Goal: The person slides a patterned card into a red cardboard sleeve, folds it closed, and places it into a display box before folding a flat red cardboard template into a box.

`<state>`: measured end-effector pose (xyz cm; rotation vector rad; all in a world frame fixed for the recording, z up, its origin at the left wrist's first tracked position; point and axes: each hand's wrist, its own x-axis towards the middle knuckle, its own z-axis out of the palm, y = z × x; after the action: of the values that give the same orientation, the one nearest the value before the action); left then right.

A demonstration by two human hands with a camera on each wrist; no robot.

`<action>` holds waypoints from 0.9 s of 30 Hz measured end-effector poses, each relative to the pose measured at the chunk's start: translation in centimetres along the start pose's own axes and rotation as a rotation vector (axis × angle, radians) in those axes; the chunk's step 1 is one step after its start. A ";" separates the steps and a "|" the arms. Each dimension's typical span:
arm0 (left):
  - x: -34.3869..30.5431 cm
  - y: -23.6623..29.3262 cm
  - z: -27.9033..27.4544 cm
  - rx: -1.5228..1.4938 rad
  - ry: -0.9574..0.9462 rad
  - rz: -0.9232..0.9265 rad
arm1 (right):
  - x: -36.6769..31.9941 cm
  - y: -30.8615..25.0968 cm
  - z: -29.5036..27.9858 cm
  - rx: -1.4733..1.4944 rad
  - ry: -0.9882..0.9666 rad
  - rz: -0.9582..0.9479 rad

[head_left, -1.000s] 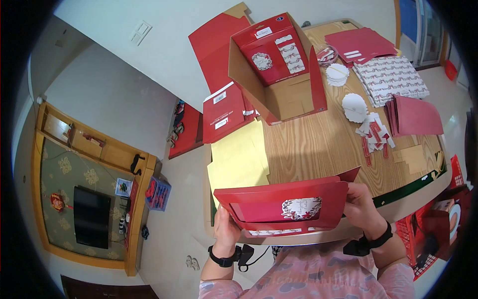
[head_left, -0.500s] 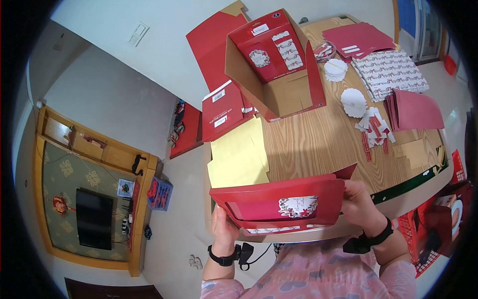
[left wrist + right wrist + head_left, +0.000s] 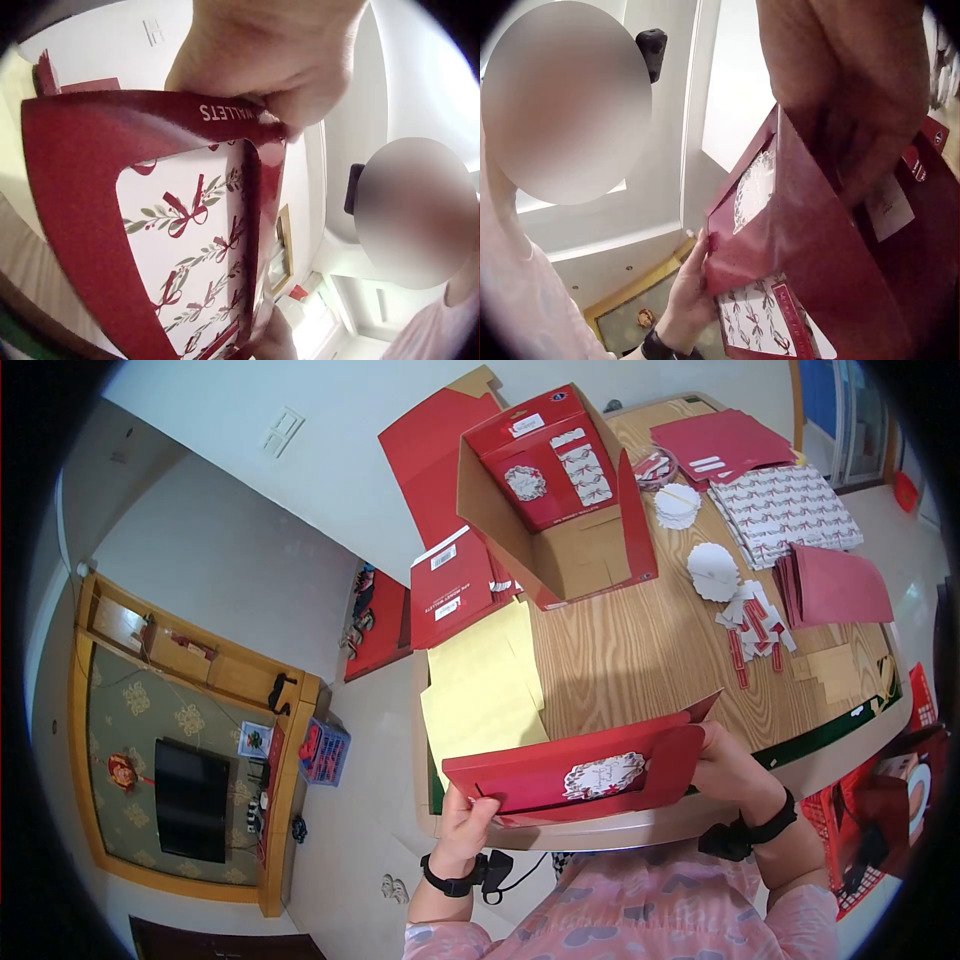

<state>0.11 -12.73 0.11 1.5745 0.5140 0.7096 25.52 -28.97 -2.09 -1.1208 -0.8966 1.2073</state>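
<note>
Both hands hold a red cardboard money-wallet packet [image 3: 530, 780] above the table's near edge. Its front window shows a scalloped white label [image 3: 603, 775]; the left wrist view shows bow-patterned paper [image 3: 184, 214] through another window. My left hand [image 3: 465, 830] grips the left end, its thumb across the front by the window. At the right end, my right hand [image 3: 738, 765] holds the packet by its flap, most of its fingers hidden behind the card. In the right wrist view those fingers [image 3: 866, 176] lie against the inner side of the flap, beside a white label.
An open red display box [image 3: 590, 550] stands at the back, with stacked red packets [image 3: 450, 590] on its left. Yellow sheets [image 3: 480, 690] lie at front left. On the right are scalloped white cards [image 3: 713, 572], small tags [image 3: 755, 625], patterned paper [image 3: 785, 510] and red wallets [image 3: 840, 588].
The packet's left end has shifted slightly right and tipped so its lower window no longer shows to the head camera. My left thumb has come over the packet's front.
</note>
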 end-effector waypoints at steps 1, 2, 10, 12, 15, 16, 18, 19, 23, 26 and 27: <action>0.0 0.3 0.3 0.010 0.010 0.007 | 0.0 -0.1 0.1 -0.018 0.006 0.016; 0.0 0.5 0.6 0.020 0.020 0.014 | 0.0 -0.2 0.1 -0.033 0.003 0.010; 0.9 0.7 1.7 0.041 0.191 -0.015 | -0.2 0.7 0.0 0.130 0.174 -0.012; 1.1 0.4 1.5 0.012 0.230 -0.017 | -0.4 0.6 0.2 0.185 0.308 0.000; 1.4 0.1 1.4 -0.072 0.276 -0.023 | -0.8 0.7 0.8 0.214 0.350 0.014; 1.4 0.1 1.4 -0.062 0.269 -0.030 | -0.9 0.7 0.9 0.213 0.338 0.017; 1.4 0.1 1.4 -0.043 0.246 -0.036 | -1.2 0.0 1.2 0.087 0.286 -0.002; 1.4 0.2 1.4 -0.034 0.231 -0.036 | -1.2 -0.2 1.3 0.024 0.258 -0.012; 1.2 0.7 1.3 0.021 0.114 -0.013 | -1.0 -0.3 1.4 0.232 0.185 -0.020; 0.9 0.6 0.8 0.041 0.028 -0.014 | -1.1 -0.7 0.6 0.202 0.098 0.019; 0.9 0.8 0.8 0.021 0.029 -0.045 | -1.2 -1.0 0.6 0.198 0.086 0.027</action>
<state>1.26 -12.82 1.01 1.5693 0.5781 0.6960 25.01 -30.03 -0.94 -1.0191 -0.6825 1.2316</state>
